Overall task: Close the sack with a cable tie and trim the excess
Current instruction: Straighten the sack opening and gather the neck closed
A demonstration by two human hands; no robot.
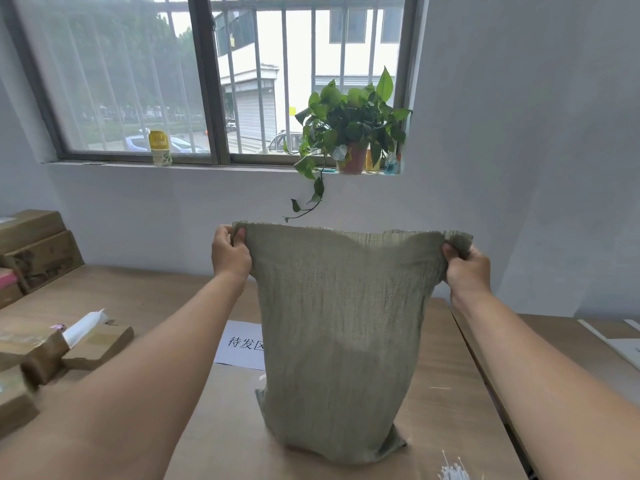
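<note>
A grey-green woven sack [341, 327] stands upright on the wooden table [228, 431], its bottom bulging with contents I cannot see. My left hand [230, 252] pinches the left corner of its mouth. At the right corner, my right hand [465, 268] grips the edge. The mouth is stretched flat and held high between them. A bundle of white cable ties [453, 471] lies on the table at the bottom edge, right of the sack. No cutting tool is visible.
Several cardboard boxes [93, 344] sit at the left of the table, with more [38, 254] stacked by the wall. A white printed sheet [242, 344] lies behind the sack. A potted plant [349, 133] and a bottle [160, 147] stand on the windowsill. A second table [554, 341] adjoins on the right.
</note>
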